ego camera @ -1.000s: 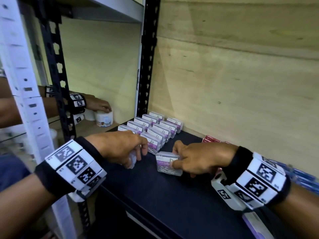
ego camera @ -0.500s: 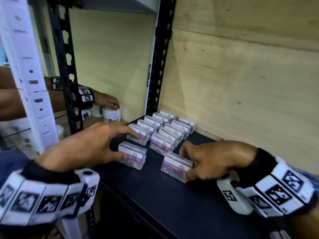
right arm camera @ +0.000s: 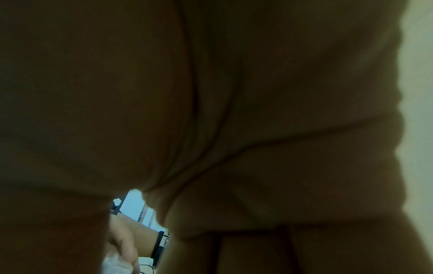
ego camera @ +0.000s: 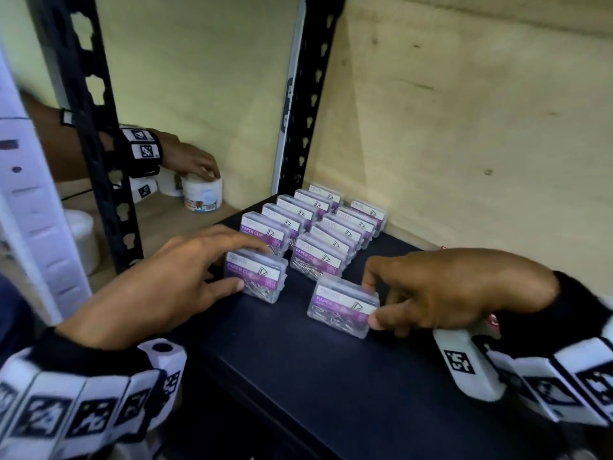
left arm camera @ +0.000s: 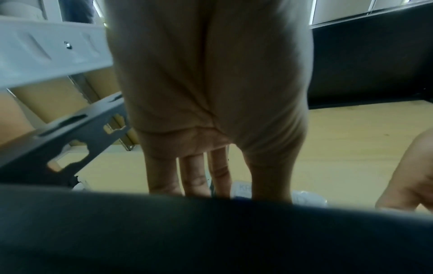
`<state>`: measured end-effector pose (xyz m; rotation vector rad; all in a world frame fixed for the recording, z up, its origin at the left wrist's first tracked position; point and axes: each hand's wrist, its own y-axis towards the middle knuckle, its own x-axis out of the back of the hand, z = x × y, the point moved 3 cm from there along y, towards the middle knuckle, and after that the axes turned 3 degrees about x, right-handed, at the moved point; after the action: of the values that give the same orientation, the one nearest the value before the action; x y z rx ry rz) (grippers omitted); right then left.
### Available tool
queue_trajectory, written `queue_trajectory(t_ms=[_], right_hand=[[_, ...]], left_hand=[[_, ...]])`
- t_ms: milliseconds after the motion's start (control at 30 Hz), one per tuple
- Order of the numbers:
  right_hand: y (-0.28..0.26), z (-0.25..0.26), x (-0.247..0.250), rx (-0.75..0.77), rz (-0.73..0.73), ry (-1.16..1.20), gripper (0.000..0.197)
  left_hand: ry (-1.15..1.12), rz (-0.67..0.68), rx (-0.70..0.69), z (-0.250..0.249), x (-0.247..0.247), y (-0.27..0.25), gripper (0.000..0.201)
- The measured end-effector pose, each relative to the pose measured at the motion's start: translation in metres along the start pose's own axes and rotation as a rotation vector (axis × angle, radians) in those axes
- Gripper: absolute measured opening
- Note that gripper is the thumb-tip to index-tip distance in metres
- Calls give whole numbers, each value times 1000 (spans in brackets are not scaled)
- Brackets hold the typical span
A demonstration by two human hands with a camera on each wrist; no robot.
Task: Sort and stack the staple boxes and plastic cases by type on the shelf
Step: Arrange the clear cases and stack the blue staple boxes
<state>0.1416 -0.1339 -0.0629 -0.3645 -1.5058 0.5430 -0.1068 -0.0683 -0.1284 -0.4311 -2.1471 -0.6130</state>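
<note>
On the far left, beyond the black upright post (ego camera: 96, 134), another person's hand (ego camera: 189, 159) rests on a white jar (ego camera: 203, 194) on the wooden neighbouring shelf.

Right of that post we see our left hand (ego camera: 159, 287), its fingers fairly straight and spread. The forefinger lies over the back edge of a clear plastic case (ego camera: 257, 275) and the thumb presses against its near left corner, so the case sits between them on the dark shelf (ego camera: 298, 376). Its purple-and-white label reads "PAPER CLIP", and silver clips show through the front. In the left wrist view the fingers (left arm camera: 194, 178) point down at the shelf and the case is mostly hidden.

Behind and right of that case stand two rows of matching cases (ego camera: 331, 224), running back toward the wooden wall (ego camera: 464, 127). We count five in the left row and four in the right; the nearest ones also read "PAPER CLIP", and the farther labels blur.

Further right, nearest us, our right hand (ego camera: 447, 293) pinches a second loose case (ego camera: 341, 305), forefinger at its back right corner and thumb on its front right edge. Every case stands on its long edge, long axis running left to right and slightly away, labels facing up toward us. The right wrist view is dark, filled by the palm.
</note>
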Motion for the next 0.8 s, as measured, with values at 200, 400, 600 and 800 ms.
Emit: queue_trajectory(t_ms=[200, 400, 600, 800], right_hand=[[8, 14, 4, 28, -17, 16, 26], [21, 26, 9, 73, -47, -3, 28], [22, 26, 6, 123, -76, -60, 35], [22, 19, 3, 169, -72, -13, 31]], left_hand=[[52, 29, 60, 7, 7, 5, 51], [144, -9, 83, 7, 5, 0, 53], [199, -103, 117, 9, -2, -6, 52], [30, -204, 129, 22, -11, -10, 51]])
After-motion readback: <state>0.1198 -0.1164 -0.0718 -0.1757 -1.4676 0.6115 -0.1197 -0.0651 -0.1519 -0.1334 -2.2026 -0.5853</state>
